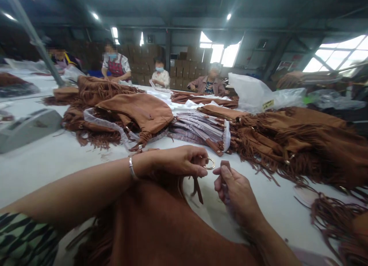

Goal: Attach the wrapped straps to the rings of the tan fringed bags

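Between its thumb and fingers my left hand [184,160] pinches a gold metal ring [211,163], which sticks out toward the right. My right hand [237,191] grips a brown strap [225,165], its flat end showing above the thumb. A small gap separates the ring from the strap end. A large brown bag [161,224] lies below my hands, close to my body, and a thin brown strip [197,190] hangs under my left hand.
Fringed brown bags [140,110] are piled ahead on the white table [34,168], with more [304,132] at the right. Wrapped straps [195,128] lie between the piles. A grey device [31,128] stands left. Several people sit or stand across the table.
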A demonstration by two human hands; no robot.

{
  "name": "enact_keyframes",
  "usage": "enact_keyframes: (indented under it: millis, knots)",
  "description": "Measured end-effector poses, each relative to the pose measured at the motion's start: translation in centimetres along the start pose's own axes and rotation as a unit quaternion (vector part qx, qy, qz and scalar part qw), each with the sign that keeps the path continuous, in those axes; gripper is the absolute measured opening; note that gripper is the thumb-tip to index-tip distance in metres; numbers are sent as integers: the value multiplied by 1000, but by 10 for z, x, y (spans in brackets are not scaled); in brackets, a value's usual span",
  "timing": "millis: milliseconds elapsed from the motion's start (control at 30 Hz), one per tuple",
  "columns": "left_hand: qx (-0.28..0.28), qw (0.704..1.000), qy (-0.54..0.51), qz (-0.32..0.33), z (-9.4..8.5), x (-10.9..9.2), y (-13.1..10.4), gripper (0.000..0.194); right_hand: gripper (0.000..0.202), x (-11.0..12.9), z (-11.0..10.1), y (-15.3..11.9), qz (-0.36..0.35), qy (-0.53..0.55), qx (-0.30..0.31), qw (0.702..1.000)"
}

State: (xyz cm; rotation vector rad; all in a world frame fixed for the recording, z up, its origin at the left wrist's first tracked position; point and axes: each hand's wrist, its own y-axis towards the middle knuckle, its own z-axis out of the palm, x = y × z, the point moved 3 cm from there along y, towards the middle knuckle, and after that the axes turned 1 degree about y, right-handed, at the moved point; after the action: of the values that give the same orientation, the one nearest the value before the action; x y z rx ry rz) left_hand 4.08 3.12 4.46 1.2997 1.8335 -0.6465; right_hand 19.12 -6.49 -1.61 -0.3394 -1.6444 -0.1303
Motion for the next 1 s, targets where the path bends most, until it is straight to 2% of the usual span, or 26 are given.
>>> enact_keyframes:
  millis: [100,233,367,500,567,667,800,1000]
  knots:
    - [-92,988,117,34,15,-2,-15,27,38,4,9,-7,29,57,42,997]
    - [-135,964,219,59,30,8,-17,24,37,4,11,-9,32,95,47,994]
    - [-140,959,233,80,32,18,-14,31,35,-1,9,-6,52,83,60,993]
    - [-148,965,209,56,27,24,-15,46,32,-2,8,-3,70,73,67,993]
    - [-137,970,194,53,26,26,-15,44,34,-1,8,-3,74,80,65,992]
    - [-143,968,194,67,25,25,-15,42,34,-1,9,-5,79,93,79,989]
    - [-145,964,197,107,27,23,-16,56,28,-2,12,-7,78,89,106,987]
    - [-130,962,219,97,25,22,-16,43,27,-1,13,-8,67,66,95,991]
